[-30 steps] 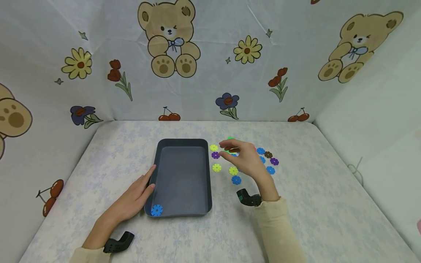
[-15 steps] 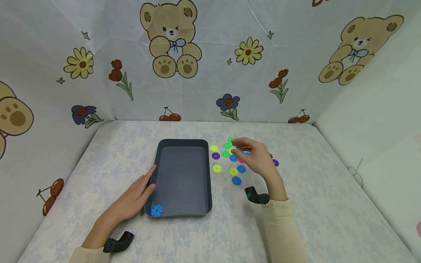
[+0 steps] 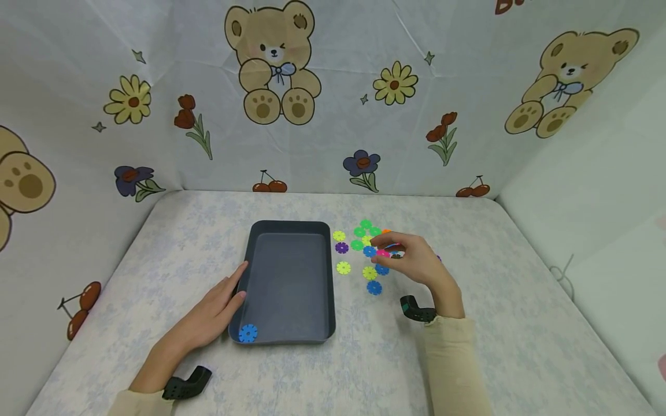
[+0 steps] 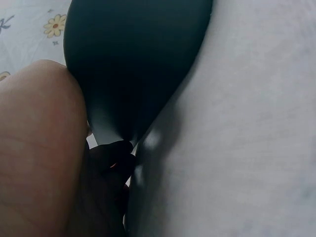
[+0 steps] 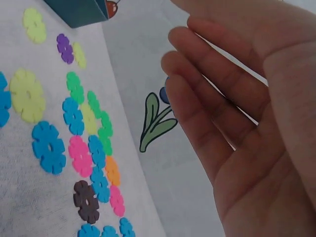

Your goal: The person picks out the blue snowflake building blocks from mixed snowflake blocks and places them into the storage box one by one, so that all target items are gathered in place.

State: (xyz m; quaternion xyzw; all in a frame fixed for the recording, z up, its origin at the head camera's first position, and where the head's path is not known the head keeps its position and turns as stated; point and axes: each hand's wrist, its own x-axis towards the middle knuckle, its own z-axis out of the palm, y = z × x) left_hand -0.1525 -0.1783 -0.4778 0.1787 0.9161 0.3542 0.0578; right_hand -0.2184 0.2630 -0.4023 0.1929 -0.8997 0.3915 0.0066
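Note:
My left hand [image 3: 210,315] holds the left side of a dark grey rectangular tray [image 3: 291,283], thumb over the rim and the other fingers along the outer wall. From the left wrist, the tray's outer side [image 4: 138,54] looms dark, with shadowed fingers by its edge. One blue notched plastic disc [image 3: 248,333] lies in the tray's near left corner. Above a scatter of similar discs, my right hand [image 3: 416,260] hovers with loosely bent fingers and nothing between them; its bare palm [image 5: 252,182] shows in the right wrist view. Beneath it lies a brown disc [image 5: 86,201].
Right of the tray, several flat discs lie loose, among them a yellow one [image 3: 343,268], a purple one [image 3: 341,248], a green one [image 3: 366,224] and a blue one [image 3: 374,288]. A patterned cloth [image 3: 333,138] with bears and flowers stands behind the table.
My right hand has moved to the right and a little nearer over the discs, uncovering green, yellow and blue ones on its left. The left hand and tray have stayed put.

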